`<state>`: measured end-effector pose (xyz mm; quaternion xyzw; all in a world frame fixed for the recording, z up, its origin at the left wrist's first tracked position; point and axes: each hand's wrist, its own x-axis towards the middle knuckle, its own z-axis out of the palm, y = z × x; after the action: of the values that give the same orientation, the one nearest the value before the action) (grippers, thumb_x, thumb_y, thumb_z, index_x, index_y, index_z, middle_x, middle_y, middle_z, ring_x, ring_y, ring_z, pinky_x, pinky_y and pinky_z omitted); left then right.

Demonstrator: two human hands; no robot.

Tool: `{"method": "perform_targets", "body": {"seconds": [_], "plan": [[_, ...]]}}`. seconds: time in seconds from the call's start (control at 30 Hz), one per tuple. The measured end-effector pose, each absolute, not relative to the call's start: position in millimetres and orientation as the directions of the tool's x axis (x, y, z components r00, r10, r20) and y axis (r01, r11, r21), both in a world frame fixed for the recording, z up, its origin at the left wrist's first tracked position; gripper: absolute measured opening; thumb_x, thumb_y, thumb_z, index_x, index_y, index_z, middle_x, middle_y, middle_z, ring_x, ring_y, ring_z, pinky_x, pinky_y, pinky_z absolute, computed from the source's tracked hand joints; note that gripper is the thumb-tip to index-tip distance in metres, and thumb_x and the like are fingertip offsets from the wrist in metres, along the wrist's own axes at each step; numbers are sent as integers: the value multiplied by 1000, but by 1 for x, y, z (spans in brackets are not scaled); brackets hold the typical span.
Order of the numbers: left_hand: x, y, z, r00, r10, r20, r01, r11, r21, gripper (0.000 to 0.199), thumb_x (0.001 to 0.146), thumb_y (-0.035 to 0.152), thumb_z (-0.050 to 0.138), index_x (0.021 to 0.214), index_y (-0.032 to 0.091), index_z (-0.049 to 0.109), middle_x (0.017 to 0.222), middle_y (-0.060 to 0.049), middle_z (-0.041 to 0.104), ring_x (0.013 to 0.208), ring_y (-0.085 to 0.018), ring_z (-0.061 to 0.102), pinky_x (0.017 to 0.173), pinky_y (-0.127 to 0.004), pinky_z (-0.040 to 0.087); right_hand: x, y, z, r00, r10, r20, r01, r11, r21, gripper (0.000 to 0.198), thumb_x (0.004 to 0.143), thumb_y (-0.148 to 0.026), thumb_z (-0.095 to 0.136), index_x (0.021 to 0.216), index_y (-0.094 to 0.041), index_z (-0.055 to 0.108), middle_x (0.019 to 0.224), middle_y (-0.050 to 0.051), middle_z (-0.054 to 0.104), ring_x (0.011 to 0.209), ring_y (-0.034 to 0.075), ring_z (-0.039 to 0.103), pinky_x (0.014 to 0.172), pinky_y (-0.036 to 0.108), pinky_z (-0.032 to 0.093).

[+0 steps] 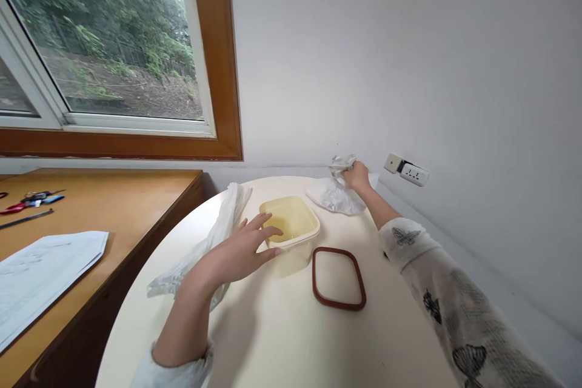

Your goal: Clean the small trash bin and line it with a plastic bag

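Observation:
My left hand reaches over the near left rim of a pale yellow plastic container, fingers spread. Whether the fingertips touch the rim I cannot tell. The container stands upright with its top uncovered. At the far right of the round table, my right hand is closed on the bunched top of a whitish plastic bag. What the bag holds, if anything, is unclear. A brown-red rounded-square ring lies flat to the right of the container. Behind my left wrist is another crumpled translucent plastic bag.
The round cream table stands close to a white wall with a socket. To the left, a wooden desk bears papers, a dark thin stick and small red and blue items. A window is above the desk.

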<state>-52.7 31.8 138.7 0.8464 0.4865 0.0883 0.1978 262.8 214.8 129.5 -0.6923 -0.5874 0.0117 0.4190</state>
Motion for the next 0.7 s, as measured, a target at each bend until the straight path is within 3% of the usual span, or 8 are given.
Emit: {"method": "perform_targets", "body": {"seconds": [0.17, 0.3, 0.43, 0.57, 0.7], "plan": [[-50, 30, 140, 503, 863, -52, 789, -434, 434, 44, 86, 52, 35, 121, 29, 49, 147, -7, 24, 129, -28, 33, 101, -46, 31, 255, 213, 174, 382, 733, 563, 704, 163, -691, 28, 65, -19, 51, 88, -10, 63, 85, 11, 66, 81, 20, 60, 69, 28, 46], [-48, 30, 142, 518, 855, -11, 761, -455, 463, 46, 86, 53, 34, 124, 31, 46, 145, -6, 28, 121, -27, 42, 94, -42, 39, 238, 204, 210, 372, 682, 629, 609, 333, -720, 23, 66, -20, 49, 86, -14, 60, 82, 4, 63, 73, 14, 56, 65, 24, 44], [-48, 32, 140, 503, 864, 27, 738, -445, 507, 47, 85, 54, 34, 125, 31, 44, 142, -6, 33, 122, -28, 41, 95, -44, 38, 216, 184, 240, 346, 643, 683, 287, 621, -729, 8, 57, -13, 53, 64, -17, 50, 61, -4, 47, 58, 9, 45, 55, 22, 39], [-48, 36, 136, 423, 891, 166, 693, -436, 574, 44, 85, 53, 38, 122, 31, 46, 137, -5, 40, 122, -29, 41, 98, -45, 35, 195, 160, 257, 281, 623, 730, 122, 731, -671, 13, 56, -8, 51, 58, -19, 44, 59, -6, 39, 55, 7, 40, 52, 21, 35], [-45, 39, 139, 210, 906, 367, 563, -419, 712, 39, 82, 48, 47, 115, 27, 44, 127, -7, 47, 119, -26, 45, 98, -44, 36, 180, 140, 262, 177, 692, 700, 20, 709, -705, 15, 56, -9, 56, 60, -20, 47, 61, -5, 45, 58, 9, 43, 53, 23, 37]]}}
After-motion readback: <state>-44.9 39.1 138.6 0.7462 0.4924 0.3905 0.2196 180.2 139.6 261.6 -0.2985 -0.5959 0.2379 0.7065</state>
